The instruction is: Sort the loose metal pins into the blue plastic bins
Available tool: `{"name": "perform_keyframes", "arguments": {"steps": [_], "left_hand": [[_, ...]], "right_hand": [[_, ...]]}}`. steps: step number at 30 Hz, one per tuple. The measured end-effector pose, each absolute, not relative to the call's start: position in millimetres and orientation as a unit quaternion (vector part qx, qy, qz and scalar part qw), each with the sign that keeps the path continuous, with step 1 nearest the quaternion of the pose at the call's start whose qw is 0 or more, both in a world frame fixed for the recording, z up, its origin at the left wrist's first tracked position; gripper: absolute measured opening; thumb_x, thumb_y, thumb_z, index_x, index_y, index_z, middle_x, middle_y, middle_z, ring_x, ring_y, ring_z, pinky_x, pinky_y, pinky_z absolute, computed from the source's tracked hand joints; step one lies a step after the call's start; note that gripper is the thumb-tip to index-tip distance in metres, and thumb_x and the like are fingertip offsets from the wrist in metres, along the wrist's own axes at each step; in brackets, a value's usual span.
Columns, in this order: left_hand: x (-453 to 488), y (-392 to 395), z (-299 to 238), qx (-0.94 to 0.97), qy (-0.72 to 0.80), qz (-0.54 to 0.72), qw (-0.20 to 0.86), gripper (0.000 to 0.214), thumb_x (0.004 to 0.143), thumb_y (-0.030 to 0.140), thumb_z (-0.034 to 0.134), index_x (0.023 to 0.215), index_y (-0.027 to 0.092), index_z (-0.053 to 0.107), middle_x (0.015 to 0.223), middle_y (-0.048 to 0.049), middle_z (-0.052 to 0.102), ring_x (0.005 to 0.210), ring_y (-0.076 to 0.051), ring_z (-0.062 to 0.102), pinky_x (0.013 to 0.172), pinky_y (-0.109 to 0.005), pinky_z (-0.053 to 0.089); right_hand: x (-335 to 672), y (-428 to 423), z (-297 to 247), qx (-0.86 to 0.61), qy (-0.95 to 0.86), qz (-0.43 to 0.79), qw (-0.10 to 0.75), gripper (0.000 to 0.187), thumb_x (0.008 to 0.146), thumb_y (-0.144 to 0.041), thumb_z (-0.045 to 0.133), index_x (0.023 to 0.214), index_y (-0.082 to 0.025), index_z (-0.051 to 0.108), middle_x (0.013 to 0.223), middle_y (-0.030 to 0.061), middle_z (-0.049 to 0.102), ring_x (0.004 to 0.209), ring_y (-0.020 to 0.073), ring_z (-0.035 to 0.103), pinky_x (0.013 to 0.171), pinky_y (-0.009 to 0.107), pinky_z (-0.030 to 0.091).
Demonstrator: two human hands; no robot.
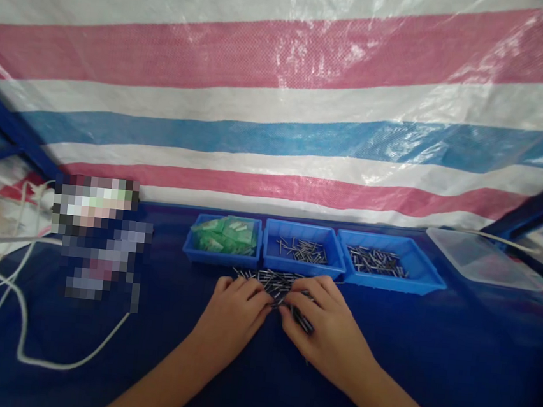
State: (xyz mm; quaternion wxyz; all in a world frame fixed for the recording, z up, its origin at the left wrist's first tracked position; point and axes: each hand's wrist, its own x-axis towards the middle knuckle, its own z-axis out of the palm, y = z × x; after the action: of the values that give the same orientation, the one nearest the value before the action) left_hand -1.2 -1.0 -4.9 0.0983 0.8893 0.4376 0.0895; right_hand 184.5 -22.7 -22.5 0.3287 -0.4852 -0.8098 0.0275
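Observation:
A loose pile of thin metal pins point(271, 281), perhaps rivets or screws, lies on the dark blue table just in front of the blue trays. My left hand point(235, 312) rests at the pile's left side, thumb and forefinger closed together near its front edge; whatever they pinch is hidden. On the other side, my right hand point(327, 327) curls over the pile, and several dark pins point(302, 320) show between its thumb and fingers. The fingertips of both hands are close together but apart.
Behind the pile stand a blue tray of green packets point(225, 236), a middle blue tray point(270, 258) and a right blue tray point(420, 283), both holding pins. White cables point(23, 333) run at left. A clear plastic lid point(477, 262) lies at right; a striped sheet point(278, 134) hangs behind.

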Motion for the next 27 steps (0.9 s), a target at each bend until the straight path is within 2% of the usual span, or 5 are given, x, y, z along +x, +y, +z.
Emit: {"name": "perform_keyframes", "arguments": {"steps": [6, 13, 18, 24, 27], "left_hand": [[-3.0, -1.4, -12.8, 0.889, 0.442, 0.097, 0.068, 0.014, 0.092, 0.026, 0.052, 0.1, 0.02, 0.061, 0.101, -0.0038, 0.062, 0.095, -0.02, 0.057, 0.078, -0.033, 0.04], [-1.9, -4.4, -17.4, 0.896, 0.428, 0.115, 0.006, 0.018, 0.094, 0.025, 0.045, 0.089, 0.018, 0.06, 0.094, -0.0046, 0.061, 0.086, -0.02, 0.056, 0.073, -0.033, 0.041], [-0.2, -7.7, -19.8, 0.871, 0.453, 0.192, 0.022, 0.017, 0.094, 0.023, 0.042, 0.089, 0.018, 0.057, 0.097, -0.0048, 0.058, 0.088, -0.019, 0.055, 0.074, -0.032, 0.041], [3.1, -7.0, -20.1, 0.814, 0.457, 0.334, 0.134, 0.019, 0.096, 0.024, 0.038, 0.085, 0.017, 0.053, 0.088, -0.0034, 0.056, 0.084, -0.017, 0.054, 0.075, -0.028, 0.042], [5.8, -8.1, -20.3, 0.796, 0.441, 0.372, 0.183, 0.018, 0.095, 0.025, 0.039, 0.086, 0.017, 0.053, 0.086, -0.0031, 0.057, 0.082, -0.016, 0.055, 0.074, -0.027, 0.042]], "right_hand": [[181.2, -26.8, -27.9, -0.486, -0.833, -0.003, 0.264, 0.016, 0.084, -0.02, 0.058, 0.098, -0.019, 0.066, 0.102, 0.0091, 0.062, 0.097, 0.0255, 0.053, 0.083, 0.042, 0.047], [185.9, -19.3, -37.6, -0.453, -0.856, -0.006, 0.248, 0.013, 0.086, -0.016, 0.054, 0.086, -0.019, 0.066, 0.092, 0.0071, 0.064, 0.09, 0.0225, 0.054, 0.081, 0.038, 0.046], [186.7, -15.9, -35.9, -0.465, -0.831, 0.046, 0.302, 0.006, 0.085, -0.022, 0.057, 0.086, -0.019, 0.062, 0.088, 0.0061, 0.065, 0.087, 0.0223, 0.056, 0.08, 0.038, 0.045], [181.6, -17.4, -32.3, -0.517, -0.704, 0.226, 0.43, 0.023, 0.083, -0.038, 0.06, 0.097, -0.019, 0.058, 0.079, 0.0023, 0.066, 0.07, 0.0176, 0.058, 0.068, 0.032, 0.046], [180.4, -17.6, -29.9, -0.481, -0.678, 0.309, 0.461, 0.023, 0.084, -0.041, 0.058, 0.089, -0.019, 0.062, 0.078, 0.0023, 0.065, 0.068, 0.0157, 0.056, 0.065, 0.029, 0.045]]}}
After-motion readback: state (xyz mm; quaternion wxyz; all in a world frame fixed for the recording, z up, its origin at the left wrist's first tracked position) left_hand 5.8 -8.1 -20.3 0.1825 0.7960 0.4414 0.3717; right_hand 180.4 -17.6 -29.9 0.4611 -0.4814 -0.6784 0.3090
